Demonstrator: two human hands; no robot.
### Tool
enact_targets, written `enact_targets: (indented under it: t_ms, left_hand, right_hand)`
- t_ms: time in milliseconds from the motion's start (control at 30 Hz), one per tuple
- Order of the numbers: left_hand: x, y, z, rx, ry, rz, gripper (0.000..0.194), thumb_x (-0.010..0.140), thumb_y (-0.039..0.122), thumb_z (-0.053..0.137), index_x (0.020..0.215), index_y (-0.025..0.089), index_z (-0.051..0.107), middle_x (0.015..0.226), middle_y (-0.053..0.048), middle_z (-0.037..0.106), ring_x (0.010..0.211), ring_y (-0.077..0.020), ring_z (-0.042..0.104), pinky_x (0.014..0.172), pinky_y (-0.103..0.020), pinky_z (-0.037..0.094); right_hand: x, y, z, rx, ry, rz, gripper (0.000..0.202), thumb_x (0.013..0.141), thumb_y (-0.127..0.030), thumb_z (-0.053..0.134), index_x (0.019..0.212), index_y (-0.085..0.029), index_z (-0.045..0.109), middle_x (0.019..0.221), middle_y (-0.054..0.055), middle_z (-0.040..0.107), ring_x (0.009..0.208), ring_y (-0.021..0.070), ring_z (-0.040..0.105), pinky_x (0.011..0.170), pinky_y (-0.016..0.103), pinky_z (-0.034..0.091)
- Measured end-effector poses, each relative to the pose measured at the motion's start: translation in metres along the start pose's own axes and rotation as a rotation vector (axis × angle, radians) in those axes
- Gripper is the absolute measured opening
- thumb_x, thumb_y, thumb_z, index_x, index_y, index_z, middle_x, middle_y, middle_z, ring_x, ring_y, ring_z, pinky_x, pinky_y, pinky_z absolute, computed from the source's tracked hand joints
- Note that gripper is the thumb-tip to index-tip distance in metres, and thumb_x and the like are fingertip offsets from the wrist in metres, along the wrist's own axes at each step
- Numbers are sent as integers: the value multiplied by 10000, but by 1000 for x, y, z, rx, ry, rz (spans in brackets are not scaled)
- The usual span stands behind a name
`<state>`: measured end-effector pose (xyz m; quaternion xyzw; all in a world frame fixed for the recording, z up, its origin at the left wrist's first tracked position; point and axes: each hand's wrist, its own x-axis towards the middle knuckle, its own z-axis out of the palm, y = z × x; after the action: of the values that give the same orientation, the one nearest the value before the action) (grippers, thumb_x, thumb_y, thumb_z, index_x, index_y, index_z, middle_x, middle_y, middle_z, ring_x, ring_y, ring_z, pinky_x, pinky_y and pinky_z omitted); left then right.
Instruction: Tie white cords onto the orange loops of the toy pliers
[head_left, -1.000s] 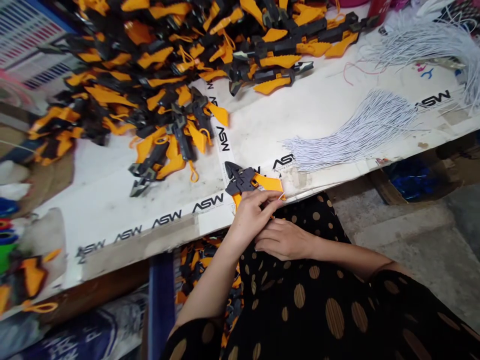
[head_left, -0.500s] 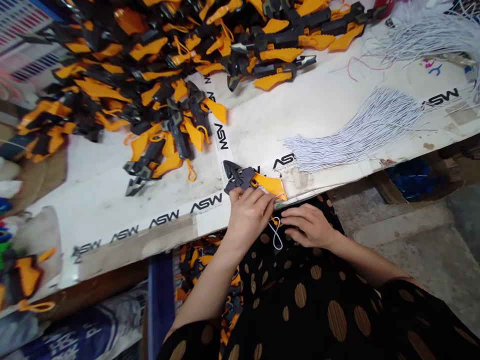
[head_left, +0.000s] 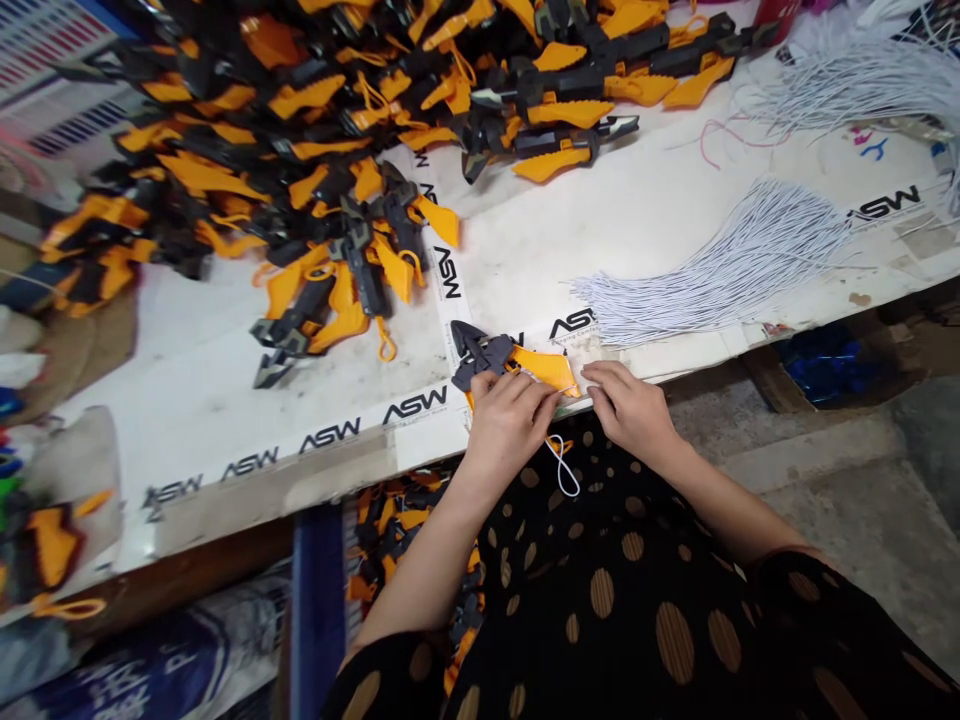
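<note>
The person wears black clothes (head_left: 544, 590) with lots of brown dots (head_left: 677, 640) all over. The dots are not all the same. Some are big and shaped like eggs, and some are small, like the little ones on the lap (head_left: 592, 475). The biggest dots have thin lines inside, like tiny stripes. The left sleeve (head_left: 390, 675) and the right sleeve (head_left: 817, 600) are black too, with brown dots on them. They look loose and wide, and they stop around the elbows. The lower arms (head_left: 424, 560) are bare. The left hand (head_left: 510, 425) and right hand (head_left: 636, 415) are bare too.
</note>
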<state>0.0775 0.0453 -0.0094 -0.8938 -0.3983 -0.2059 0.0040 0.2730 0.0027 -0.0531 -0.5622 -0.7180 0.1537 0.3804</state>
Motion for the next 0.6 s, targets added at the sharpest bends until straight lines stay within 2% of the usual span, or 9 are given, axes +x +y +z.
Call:
enact_targets:
  t_ms: [200,433,500,600]
  left_hand:
    - [2,2,6,-28,43,-40,126,958,255,631,846,203,654,752,7,679,736,-180,596,828,-385,330]
    - [3,2,8,-65,-54,-60,135,975,267,605,879,215,684,789,-3,686,780,-186,599,855,-397,349]
    - [4,1,8,-91,-61,-83,128,974,299,613,917,231,705,919,-35,720,880,-212,614,867,-413,364]
    - [8,-2,7,-140,-78,-94,134,972,334,608,994,244,704,1292,-86,677,1202,-285,570,979,-468,372]
  right_hand:
    - [10,-7,-5,-81,-155,23,321,992,-183,499,1267,-226,658,1275,37,691,996,170,711,731,245,551]
    - [8,-6,0,-104,-125,4,305,1002,-200,516,1273,-231,651,1270,32,698,1016,170,707,731,242,515]
    - [8,-5,2,-97,-107,-4,254,1001,-225,539,1218,-231,670,1239,29,709,967,171,713,680,250,506]
    - [8,-4,4,-77,-109,1,163,1005,-251,549,1083,-224,690,1200,34,716,907,170,711,637,254,495]
